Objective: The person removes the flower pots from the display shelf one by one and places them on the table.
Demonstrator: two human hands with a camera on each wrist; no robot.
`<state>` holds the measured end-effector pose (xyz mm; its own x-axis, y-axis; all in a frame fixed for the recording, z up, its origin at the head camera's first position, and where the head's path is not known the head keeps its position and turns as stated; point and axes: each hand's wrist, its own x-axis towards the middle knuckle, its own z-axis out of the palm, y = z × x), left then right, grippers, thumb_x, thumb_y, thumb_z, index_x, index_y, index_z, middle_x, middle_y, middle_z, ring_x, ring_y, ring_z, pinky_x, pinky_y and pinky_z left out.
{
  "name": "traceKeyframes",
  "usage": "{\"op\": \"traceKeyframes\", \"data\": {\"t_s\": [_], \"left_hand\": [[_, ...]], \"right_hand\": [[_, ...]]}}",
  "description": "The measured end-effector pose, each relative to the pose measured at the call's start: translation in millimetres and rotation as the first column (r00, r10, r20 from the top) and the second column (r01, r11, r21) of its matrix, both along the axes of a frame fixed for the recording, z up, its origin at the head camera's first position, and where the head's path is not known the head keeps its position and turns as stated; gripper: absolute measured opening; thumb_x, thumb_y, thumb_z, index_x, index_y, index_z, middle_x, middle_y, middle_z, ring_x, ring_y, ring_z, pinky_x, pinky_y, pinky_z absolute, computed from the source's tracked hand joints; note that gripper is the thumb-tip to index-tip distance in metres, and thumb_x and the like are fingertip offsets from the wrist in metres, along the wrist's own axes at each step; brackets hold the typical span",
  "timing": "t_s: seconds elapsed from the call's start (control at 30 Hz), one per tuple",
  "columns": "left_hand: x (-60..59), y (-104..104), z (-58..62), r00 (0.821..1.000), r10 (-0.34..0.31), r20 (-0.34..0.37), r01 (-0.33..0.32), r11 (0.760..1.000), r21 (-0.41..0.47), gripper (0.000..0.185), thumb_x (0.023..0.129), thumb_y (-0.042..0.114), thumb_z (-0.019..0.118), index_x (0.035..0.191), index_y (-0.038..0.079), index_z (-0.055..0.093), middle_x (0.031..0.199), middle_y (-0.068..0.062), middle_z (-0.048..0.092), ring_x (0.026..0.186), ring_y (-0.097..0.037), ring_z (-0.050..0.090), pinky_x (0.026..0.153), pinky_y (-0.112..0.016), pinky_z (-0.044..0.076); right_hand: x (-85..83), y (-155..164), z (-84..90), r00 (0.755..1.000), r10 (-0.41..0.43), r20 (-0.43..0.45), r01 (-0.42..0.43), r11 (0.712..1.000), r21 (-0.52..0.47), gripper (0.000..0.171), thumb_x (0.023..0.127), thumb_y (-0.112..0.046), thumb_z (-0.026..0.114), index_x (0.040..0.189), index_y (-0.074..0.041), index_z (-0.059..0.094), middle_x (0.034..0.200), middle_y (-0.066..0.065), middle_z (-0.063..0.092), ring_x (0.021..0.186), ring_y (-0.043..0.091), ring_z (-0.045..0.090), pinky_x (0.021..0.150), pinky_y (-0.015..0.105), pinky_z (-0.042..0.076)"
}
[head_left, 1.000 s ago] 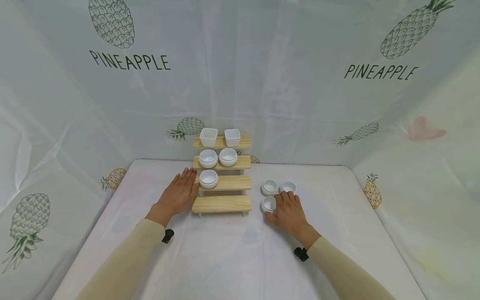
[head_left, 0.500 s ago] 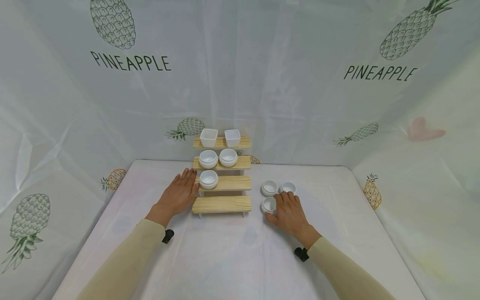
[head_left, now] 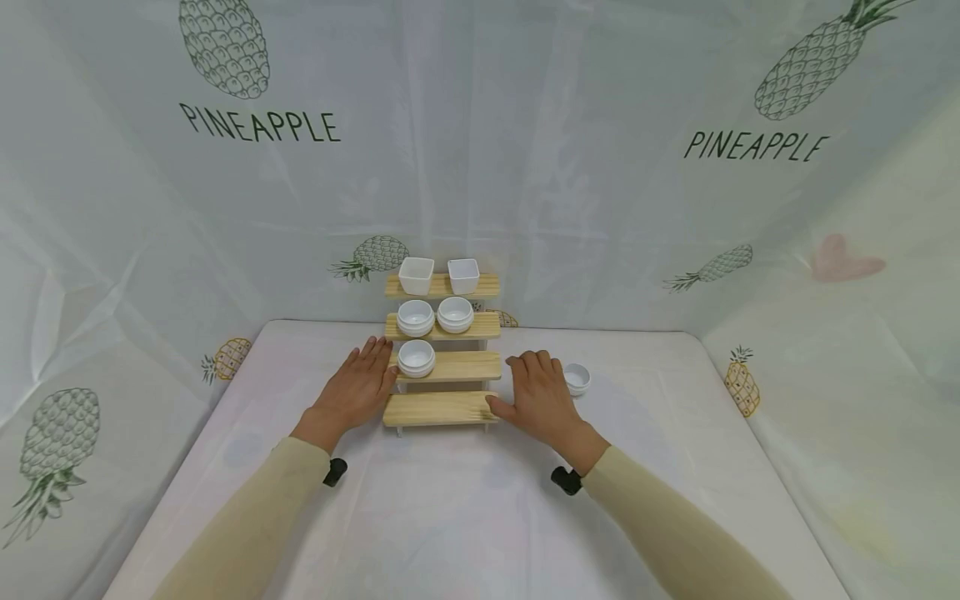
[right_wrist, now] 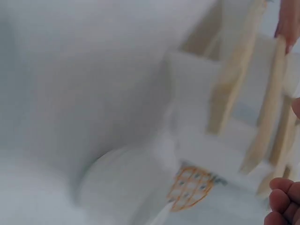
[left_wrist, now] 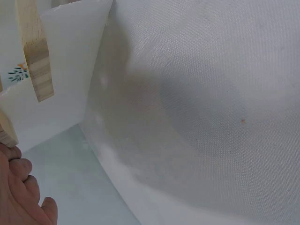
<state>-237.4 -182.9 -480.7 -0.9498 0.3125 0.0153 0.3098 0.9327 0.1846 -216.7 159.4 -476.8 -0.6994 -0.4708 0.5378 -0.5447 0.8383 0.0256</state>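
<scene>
Wooden shelves [head_left: 442, 407] run crosswise between a straight-fingered left hand [head_left: 354, 387] and a right hand [head_left: 542, 400] whose grip cannot be told.

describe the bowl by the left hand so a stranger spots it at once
Find the four-tier stand with pale wooden steps, then its second step from the bottom. At that step's left end, beside the left hand, sits a round white bowl. Unlike the two round white bowls one step up, it stands alone.
</scene>
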Motion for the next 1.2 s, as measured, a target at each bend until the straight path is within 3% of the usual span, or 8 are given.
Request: {"op": "traceKeyframes", "data": {"t_s": [0.2,0.43,0.57,0.7,0.87,1.2], "left_hand": [[-0.4,-0.3,0.8,1.0,0.001,0.024,-0.001,1.0,0.012,0.07,0.116,0.046,0.019,0.168,-0.002,0.014,0.176,-0.02,0.015,0.164,-0.037,0.01,0.134,-0.056,0.012],[0.0,0.2,4.4,0.999,-0.007,0.036,0.006,1.0,0.015,0.07,0.116,0.046,0.02,0.168,-0.001,0.015,0.176,-0.019,0.015,0.165,-0.036,0.009,0.134,-0.055,0.012],[-0.2,0.4,4.7,1.0,-0.012,0.028,0.012,1.0,0.005,0.069,0.117,0.045,0.02,0.168,-0.001,0.015,0.176,-0.019,0.015,0.165,-0.036,0.01,0.134,-0.055,0.012],[0.3,1.4,5.2,1.0,-0.018,0.011,0.018,1.0,0.004,0.068,0.117,0.043,0.023,0.167,-0.002,0.018,0.175,-0.019,0.018,0.164,-0.036,0.012,0.133,-0.055,0.014],[0.3,1.6,4.7,1.0,-0.021,0.004,0.021,1.0,-0.01,0.068,0.117,0.043,0.022,0.167,-0.003,0.019,0.175,-0.02,0.019,0.164,-0.037,0.013,0.133,-0.055,0.015],[-0.2,-1.8,3.9,1.0,-0.009,0.017,0.009,1.0,-0.01,0.069,0.116,0.044,0.023,0.167,-0.002,0.016,0.176,-0.019,0.017,0.164,-0.036,0.011,0.134,-0.054,0.013]], "right_hand": [[-5.8,-52.8,17.3,0.999,0.036,-0.003,-0.036,0.999,0.015,0.067,0.09,-0.059,0.076,0.119,0.0,0.064,0.104,0.013,0.062,0.093,0.032,0.053,0.075,0.042,0.044],[-13.7,-97.1,25.6,1.0,0.003,-0.004,-0.003,0.998,0.058,0.063,0.089,-0.064,0.075,0.102,-0.004,0.063,0.104,0.012,0.063,0.095,0.03,0.055,0.077,0.041,0.049],[-17.7,-113.5,28.4,0.998,-0.02,0.057,0.017,0.998,0.059,0.066,0.091,-0.066,0.072,0.111,-0.004,0.065,0.116,0.013,0.064,0.106,0.032,0.056,0.084,0.044,0.051],[-21.4,-123.9,28.7,0.993,-0.06,0.101,0.05,0.995,0.09,0.068,0.096,-0.068,0.063,0.121,-0.004,0.065,0.125,0.013,0.064,0.116,0.031,0.056,0.09,0.046,0.053],[-22.4,-128.9,31.9,0.984,-0.096,0.152,0.078,0.99,0.116,0.069,0.1,-0.067,0.059,0.124,-0.003,0.065,0.124,0.013,0.064,0.114,0.03,0.055,0.09,0.044,0.052],[-17.8,-121.0,37.6,0.961,-0.164,0.221,0.143,0.984,0.106,0.072,0.094,-0.07,0.064,0.118,-0.002,0.067,0.124,0.012,0.061,0.112,0.031,0.054,0.093,0.044,0.049]]}}
